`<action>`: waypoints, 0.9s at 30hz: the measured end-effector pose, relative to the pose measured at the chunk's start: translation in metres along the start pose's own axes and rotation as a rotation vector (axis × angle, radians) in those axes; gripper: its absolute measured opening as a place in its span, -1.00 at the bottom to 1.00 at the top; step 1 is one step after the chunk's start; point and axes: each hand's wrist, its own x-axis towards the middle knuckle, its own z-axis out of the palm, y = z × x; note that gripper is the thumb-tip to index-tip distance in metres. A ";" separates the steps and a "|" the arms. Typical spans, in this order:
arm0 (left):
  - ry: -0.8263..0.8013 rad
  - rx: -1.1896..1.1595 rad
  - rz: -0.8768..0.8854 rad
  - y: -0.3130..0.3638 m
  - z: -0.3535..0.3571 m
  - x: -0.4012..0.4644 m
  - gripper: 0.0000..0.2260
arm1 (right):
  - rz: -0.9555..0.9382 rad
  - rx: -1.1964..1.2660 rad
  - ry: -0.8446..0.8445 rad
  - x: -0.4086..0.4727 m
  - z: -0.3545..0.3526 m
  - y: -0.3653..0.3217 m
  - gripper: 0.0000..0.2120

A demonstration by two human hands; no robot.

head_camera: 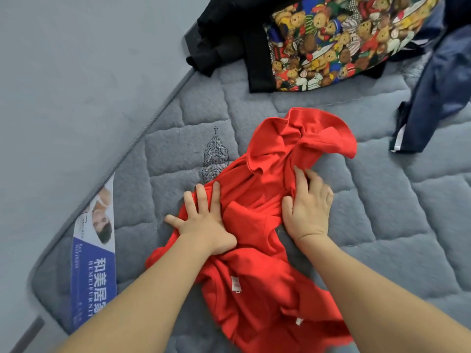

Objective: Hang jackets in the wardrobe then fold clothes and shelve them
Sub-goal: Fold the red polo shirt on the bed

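Left hand (204, 220) presses flat, fingers spread, on the red shirt (257, 250); right hand (308, 202), at its 3 o'clock, pinches a fold on the grey mattress (382, 200).

A grey quilted mattress (382, 200) carries a crumpled red garment (257, 250) at its middle, a teddy-bear print garment (339, 39) and black clothing (224, 34) at its far edge, and a navy garment (433, 98) to the right.
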 end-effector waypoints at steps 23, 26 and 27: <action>-0.017 -1.132 0.427 0.093 -0.108 -0.179 -0.87 | 0.928 1.273 -0.050 -0.064 -0.284 0.108 -0.60; 0.188 -1.138 0.490 0.112 -0.131 -0.185 -0.84 | 0.924 1.371 0.146 -0.046 -0.311 0.118 -0.45; 0.228 -1.142 0.498 0.116 -0.140 -0.186 -0.83 | 0.886 1.345 0.182 -0.040 -0.317 0.121 -0.41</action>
